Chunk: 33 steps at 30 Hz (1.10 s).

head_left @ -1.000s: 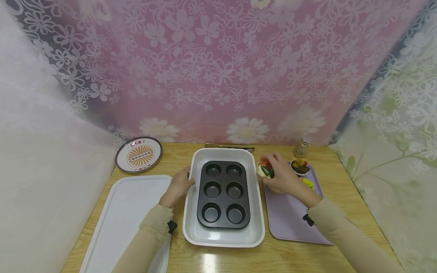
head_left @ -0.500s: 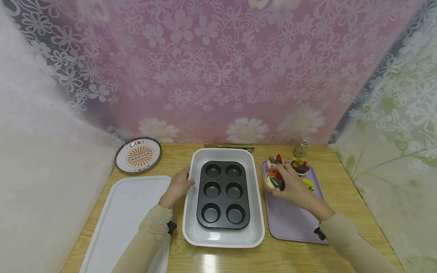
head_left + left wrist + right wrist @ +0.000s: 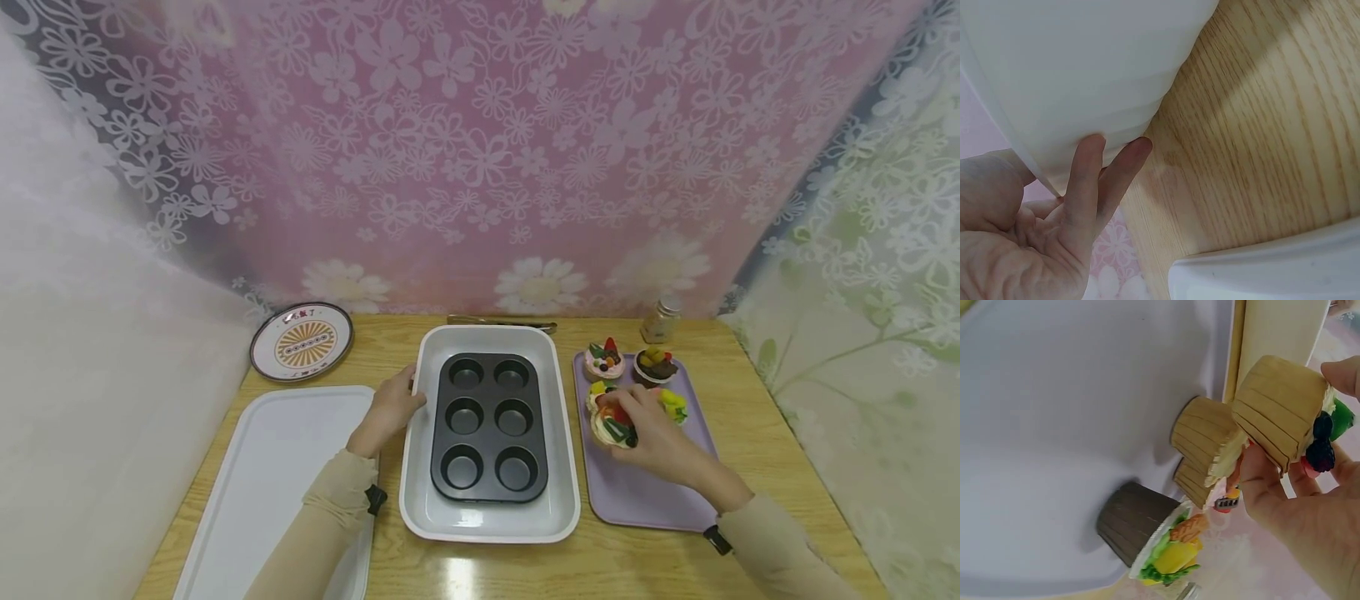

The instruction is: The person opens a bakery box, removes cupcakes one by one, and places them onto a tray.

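My left hand (image 3: 390,411) grips the left rim of a deep white rectangular dish (image 3: 491,536), its thumb over the edge and fingers (image 3: 1087,172) against the outer wall. Inside the dish lies a dark six-cup style muffin tin (image 3: 489,435) with bare cups. Above the lilac tray (image 3: 637,504), my right hand (image 3: 663,437) holds a cream-topped cupcake (image 3: 606,427) with a tan ribbed case, red fruit, dark berries and a green leaf. In the right wrist view, this cupcake (image 3: 1279,403) hangs tilted, clear of the tray surface. Several other cupcakes, including a pink-topped one (image 3: 603,361) and a chocolate one (image 3: 654,367), stand on the tray.
A flat white tray (image 3: 292,467) lies left of the dish, with a patterned plate (image 3: 303,342) behind it. Metal tongs (image 3: 502,322) lie along the back edge of the wooden table, and a small lidded glass jar (image 3: 662,319) stands at back right.
My right hand has moved right and toward me with the cupcake, from beside the dish's rim to over the lilac tray. The pink-topped cupcake has come into sight. My left hand stays put.
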### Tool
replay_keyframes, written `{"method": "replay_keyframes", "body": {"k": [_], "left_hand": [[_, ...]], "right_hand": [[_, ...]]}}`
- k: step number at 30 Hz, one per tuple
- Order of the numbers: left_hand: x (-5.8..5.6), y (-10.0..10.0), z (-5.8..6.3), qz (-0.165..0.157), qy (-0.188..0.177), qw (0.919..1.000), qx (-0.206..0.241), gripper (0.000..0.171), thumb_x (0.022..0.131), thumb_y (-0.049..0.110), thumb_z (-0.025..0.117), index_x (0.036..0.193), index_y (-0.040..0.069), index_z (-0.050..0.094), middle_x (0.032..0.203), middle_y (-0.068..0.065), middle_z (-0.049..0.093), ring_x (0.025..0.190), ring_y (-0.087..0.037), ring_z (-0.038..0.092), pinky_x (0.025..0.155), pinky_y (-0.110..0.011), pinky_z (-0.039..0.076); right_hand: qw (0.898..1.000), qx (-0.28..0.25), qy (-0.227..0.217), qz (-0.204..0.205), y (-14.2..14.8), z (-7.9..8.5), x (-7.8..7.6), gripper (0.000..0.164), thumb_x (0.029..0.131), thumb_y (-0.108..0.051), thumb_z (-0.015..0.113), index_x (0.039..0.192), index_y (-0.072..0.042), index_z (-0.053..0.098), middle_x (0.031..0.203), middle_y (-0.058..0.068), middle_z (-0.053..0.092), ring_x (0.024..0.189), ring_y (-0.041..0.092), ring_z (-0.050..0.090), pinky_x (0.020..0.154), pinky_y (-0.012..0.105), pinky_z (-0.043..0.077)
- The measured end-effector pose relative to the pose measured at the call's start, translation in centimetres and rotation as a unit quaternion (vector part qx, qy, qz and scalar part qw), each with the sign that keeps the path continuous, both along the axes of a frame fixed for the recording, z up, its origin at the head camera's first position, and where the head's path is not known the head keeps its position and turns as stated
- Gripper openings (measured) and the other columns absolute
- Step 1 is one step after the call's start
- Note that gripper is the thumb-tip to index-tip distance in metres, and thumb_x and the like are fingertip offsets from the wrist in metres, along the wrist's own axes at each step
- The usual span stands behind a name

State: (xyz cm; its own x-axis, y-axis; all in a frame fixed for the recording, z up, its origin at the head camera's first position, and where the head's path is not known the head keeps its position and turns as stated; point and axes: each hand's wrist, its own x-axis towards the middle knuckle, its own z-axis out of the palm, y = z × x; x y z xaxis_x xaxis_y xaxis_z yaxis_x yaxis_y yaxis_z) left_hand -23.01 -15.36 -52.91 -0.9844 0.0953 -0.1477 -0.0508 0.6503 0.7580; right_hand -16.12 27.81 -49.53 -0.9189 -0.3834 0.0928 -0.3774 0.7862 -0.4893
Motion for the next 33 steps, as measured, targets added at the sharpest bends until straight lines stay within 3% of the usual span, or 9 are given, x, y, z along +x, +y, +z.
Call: {"method": "replay_keyframes", "body": {"k": [10,18,33], "left_hand": [[0.1,0.0,0.1,-0.001,-0.002,1.0,-0.002,0.058,0.096,0.006,0.058,0.153,0.0,0.049,0.131,-0.029,0.068,0.111,-0.041,0.072,0.084,-0.049,0.066],[0.1,0.1,0.2,0.0,-0.006,1.0,-0.004,0.06,0.096,0.007,0.058,0.154,0.001,0.047,0.133,-0.029,0.067,0.113,-0.042,0.071,0.087,-0.051,0.065],[0.2,0.2,0.2,0.001,-0.008,1.0,0.003,0.058,0.096,0.008,0.061,0.153,0.002,0.049,0.131,-0.027,0.069,0.111,-0.039,0.072,0.086,-0.05,0.066]], "right_hand": [[1.0,-0.008,-0.024,0.006,0.6,-1.2,1.2,0.064,0.076,-0.011,0.086,0.134,-0.012,0.059,0.13,0.01,0.054,0.117,0.028,0.056,0.094,0.052,0.054],[1.0,-0.013,-0.013,0.007,0.9,-2.1,1.7,0.069,0.073,-0.01,0.09,0.135,-0.012,0.058,0.13,0.014,0.055,0.118,0.032,0.06,0.094,0.056,0.056],[1.0,0.008,-0.017,0.004,1.0,-3.0,1.8,0.07,0.072,-0.01,0.089,0.135,-0.012,0.058,0.126,0.01,0.054,0.116,0.026,0.056,0.094,0.051,0.054]]}}
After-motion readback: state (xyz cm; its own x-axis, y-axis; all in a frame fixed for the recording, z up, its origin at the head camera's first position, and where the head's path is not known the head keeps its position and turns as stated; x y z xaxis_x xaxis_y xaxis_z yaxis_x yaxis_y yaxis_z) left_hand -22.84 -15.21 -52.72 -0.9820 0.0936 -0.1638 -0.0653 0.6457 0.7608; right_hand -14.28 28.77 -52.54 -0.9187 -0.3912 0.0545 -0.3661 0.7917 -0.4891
